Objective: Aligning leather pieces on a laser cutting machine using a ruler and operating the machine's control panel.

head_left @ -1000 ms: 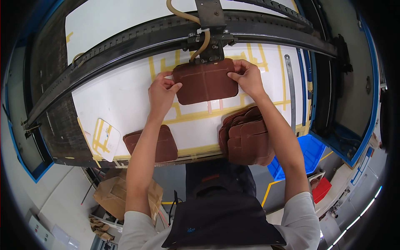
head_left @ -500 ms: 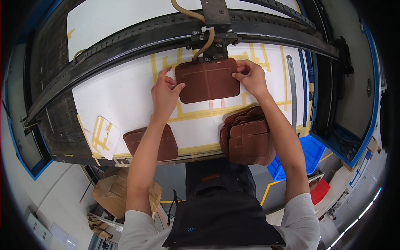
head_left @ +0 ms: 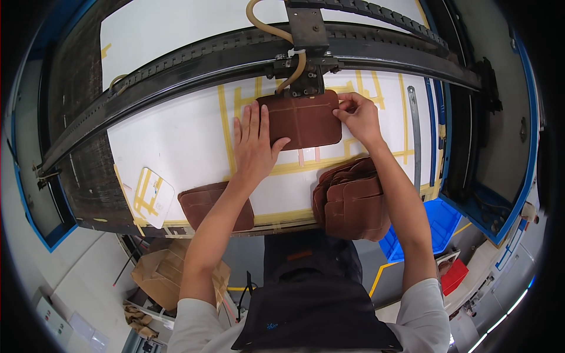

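A brown leather piece (head_left: 306, 120) lies flat on the white machine bed (head_left: 176, 141), just under the black machine head (head_left: 306, 79). My left hand (head_left: 254, 144) rests flat beside its left edge, thumb lying on the piece. Fingers of my right hand (head_left: 360, 116) pinch the piece's upper right corner. A stack of several brown leather pieces (head_left: 352, 197) sits under my right forearm at the bed's front edge. Another brown leather piece (head_left: 213, 207) lies by my left forearm.
A black gantry rail (head_left: 235, 59) crosses the bed above my hands, with a beige hose (head_left: 276, 29) on the head. Yellow tape lines (head_left: 226, 126) mark the bed. A white taped card (head_left: 148, 197) lies front left. A blue bin (head_left: 438, 220) and cardboard (head_left: 159, 273) are below.
The leather piece has slid further up under the machine head. My left hand has flattened beside its left edge, and my right hand stays at the upper right corner.
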Tool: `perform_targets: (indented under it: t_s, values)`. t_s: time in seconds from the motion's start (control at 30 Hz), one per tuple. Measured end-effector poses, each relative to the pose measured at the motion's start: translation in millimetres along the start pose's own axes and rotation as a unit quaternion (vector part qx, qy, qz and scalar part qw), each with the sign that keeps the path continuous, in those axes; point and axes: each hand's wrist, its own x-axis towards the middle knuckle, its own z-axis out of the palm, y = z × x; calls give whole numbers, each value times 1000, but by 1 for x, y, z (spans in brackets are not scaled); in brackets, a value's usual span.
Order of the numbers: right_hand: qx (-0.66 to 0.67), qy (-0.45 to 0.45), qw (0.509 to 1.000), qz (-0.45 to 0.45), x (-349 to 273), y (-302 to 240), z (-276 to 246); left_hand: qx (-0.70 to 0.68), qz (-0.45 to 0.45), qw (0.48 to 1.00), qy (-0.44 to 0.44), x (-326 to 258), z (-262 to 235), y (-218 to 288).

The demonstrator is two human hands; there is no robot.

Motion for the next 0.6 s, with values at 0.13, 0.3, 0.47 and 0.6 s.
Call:
perform_targets:
  t_s: [0.13,0.3,0.47,0.6]
  values:
    - [-3,-1,1000,-5,0,-3,-2,-33,21,999,-9,4,-6,-1]
    - [-4,-11,1000,3,-2,-7,-4,-28,31,999,-16,-5,-4,2]
    - [-4,-14,1000,16,-3,-5,-6,-35,22,999,-7,-7,-2,9]
    - [1,-17,1000,11,-1,-1,-5,-50,4,999,14,0,-5,9]
